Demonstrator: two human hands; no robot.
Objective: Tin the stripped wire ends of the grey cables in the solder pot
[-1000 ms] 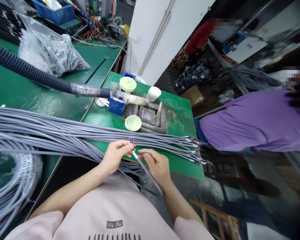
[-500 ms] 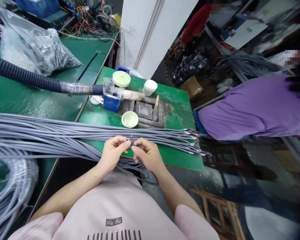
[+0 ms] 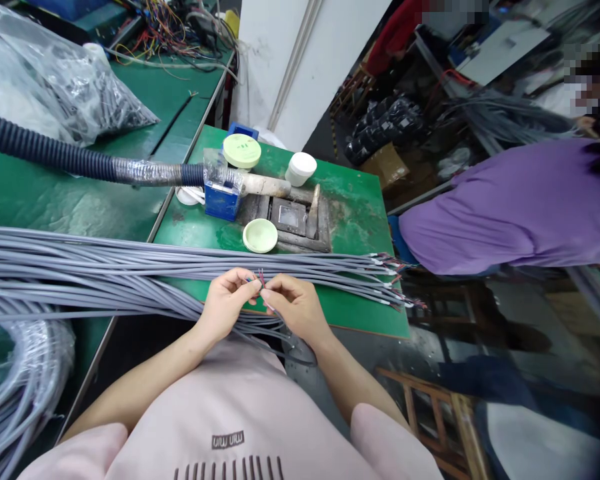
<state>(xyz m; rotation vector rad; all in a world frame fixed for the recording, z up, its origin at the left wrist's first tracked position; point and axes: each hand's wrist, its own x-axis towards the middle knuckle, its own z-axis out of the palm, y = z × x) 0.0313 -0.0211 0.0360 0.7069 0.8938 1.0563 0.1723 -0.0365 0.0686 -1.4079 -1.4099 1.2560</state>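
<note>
Your left hand [image 3: 224, 301] and right hand [image 3: 297, 307] are close together, each pinching thin coloured wires [image 3: 261, 275] between thumb and finger — these wires are held over the near side of the green table [image 3: 365, 220], by the bundle of grey cables [image 3: 110, 258], with the pale dish [image 3: 260, 236] beyond.

Thin red and bluish-green insulated wires [image 3: 261, 276], spread slightly apart, tips forward; pinched in left hand [image 3: 224, 301] and right hand [image 3: 297, 309].

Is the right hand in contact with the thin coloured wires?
Touching. The head view shows the coloured wires coming up at the pinched thumb and forefinger of the right hand.
</note>
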